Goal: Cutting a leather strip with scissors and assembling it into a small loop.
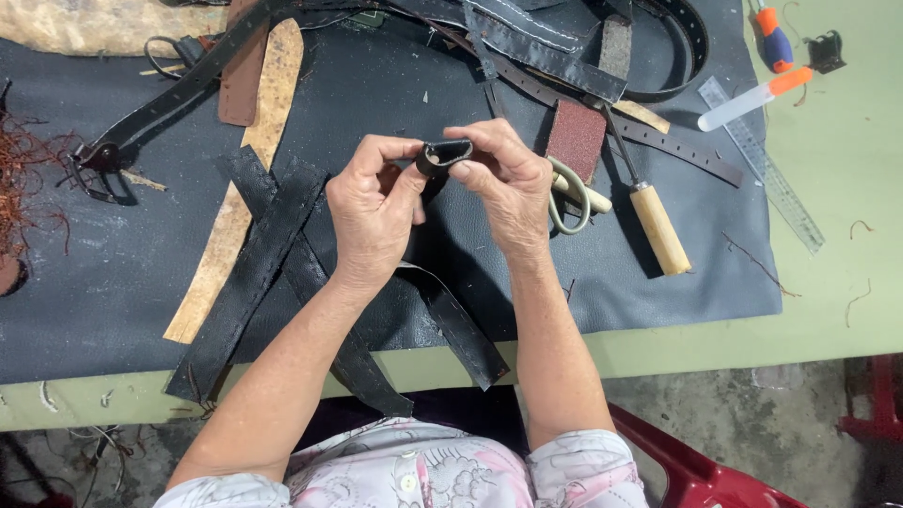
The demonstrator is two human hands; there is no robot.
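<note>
While both hands pinch a leather loop (444,155) | left grip (372,209) grasping | right grip (503,181) grasping | scissors (571,196) beside.

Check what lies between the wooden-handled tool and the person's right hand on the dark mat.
In the head view, a pair of scissors with pale loop handles lies between the wooden-handled tool and the right hand, partly hidden behind that hand.

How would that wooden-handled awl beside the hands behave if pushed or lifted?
The wooden-handled awl has a round handle, so it would probably roll if nudged sideways. It looks rigid, likely handle-heavy. The dark leather mat under it may slow any roll.
</note>
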